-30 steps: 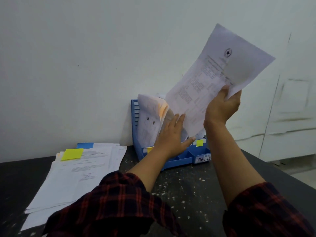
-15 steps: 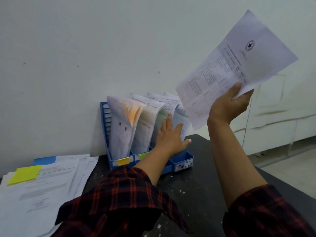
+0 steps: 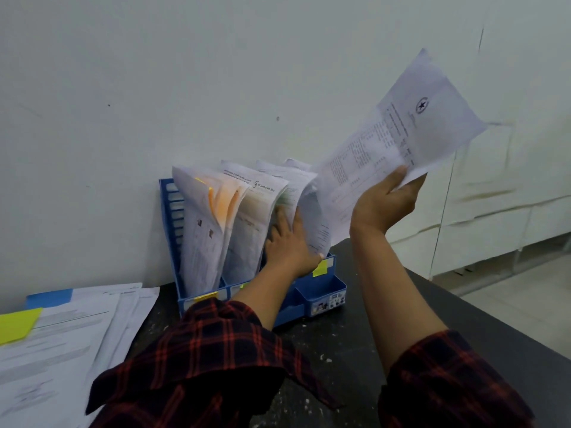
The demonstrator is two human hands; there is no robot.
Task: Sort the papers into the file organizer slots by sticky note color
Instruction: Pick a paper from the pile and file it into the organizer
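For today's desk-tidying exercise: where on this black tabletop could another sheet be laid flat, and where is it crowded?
Bare tabletop lies between the two forearms, in front of the blue file organizer, and right of it toward the table edge. The left side is crowded by the paper stack.

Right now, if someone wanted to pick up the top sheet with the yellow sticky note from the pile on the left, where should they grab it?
Probably the top sheet's right long edge, coming from the right: that edge lies exposed beside the sheets fanned beneath, while the yellow sticky note sits at the far left corner, so a pinch there stays off it.
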